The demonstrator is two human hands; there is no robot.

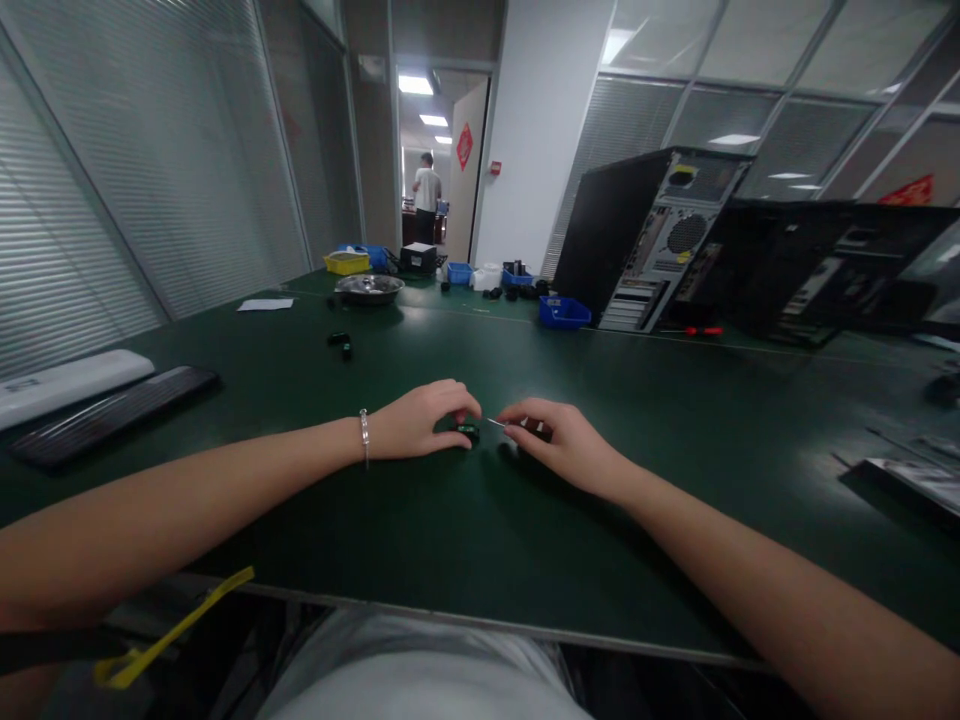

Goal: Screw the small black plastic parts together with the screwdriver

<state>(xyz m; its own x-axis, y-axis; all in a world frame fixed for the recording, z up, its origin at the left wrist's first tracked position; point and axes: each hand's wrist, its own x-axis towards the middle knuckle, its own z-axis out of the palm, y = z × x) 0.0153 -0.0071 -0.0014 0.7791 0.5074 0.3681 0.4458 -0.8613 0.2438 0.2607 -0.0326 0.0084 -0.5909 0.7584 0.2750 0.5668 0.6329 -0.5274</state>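
Near the middle of the green table point(420, 520), my left hand point(431, 418) curls its thumb and fingers around a small dark green part point(469, 432) lying on the surface. Just to the right, my right hand point(559, 440) is closed on a thin metal-tipped tool point(496, 423), its tip pointing left towards the part, with a gap between. Part of the tool's dark handle shows under my right fingers. Two more small dark parts point(341, 341) lie farther back on the left.
A keyboard point(112, 412) lies at the left. Behind are a metal bowl point(369, 289), a yellow bin point(346, 263), a blue bin point(564, 312) and a computer tower point(645, 240). A person point(427, 190) stands beyond the doorway.
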